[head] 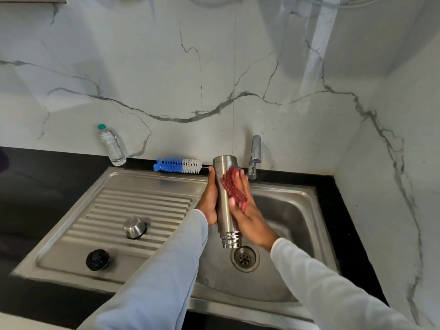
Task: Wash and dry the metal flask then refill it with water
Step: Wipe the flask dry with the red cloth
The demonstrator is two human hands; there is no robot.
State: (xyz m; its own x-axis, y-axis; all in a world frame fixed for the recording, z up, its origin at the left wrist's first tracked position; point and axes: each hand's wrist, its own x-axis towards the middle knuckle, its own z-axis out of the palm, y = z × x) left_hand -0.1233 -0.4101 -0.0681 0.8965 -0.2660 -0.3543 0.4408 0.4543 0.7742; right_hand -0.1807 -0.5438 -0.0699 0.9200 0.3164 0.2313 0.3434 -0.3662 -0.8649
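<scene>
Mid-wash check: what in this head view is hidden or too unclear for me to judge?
- Metal flask interior: mouth points down toward the sink, so inside cleanliness is unseen.
- Left hand fingers: behind the flask.
- Red scrubber: motion-blurred, partly under the right hand.
- Tap: no stream visible; any trickle is too fine to tell.
- Brush handle: hidden behind the flask.

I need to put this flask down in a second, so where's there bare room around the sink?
Bare drainboard behind the steel cup, short of the bottle brush; also right of the black lid. Bare black counter below the water bottle.
</scene>
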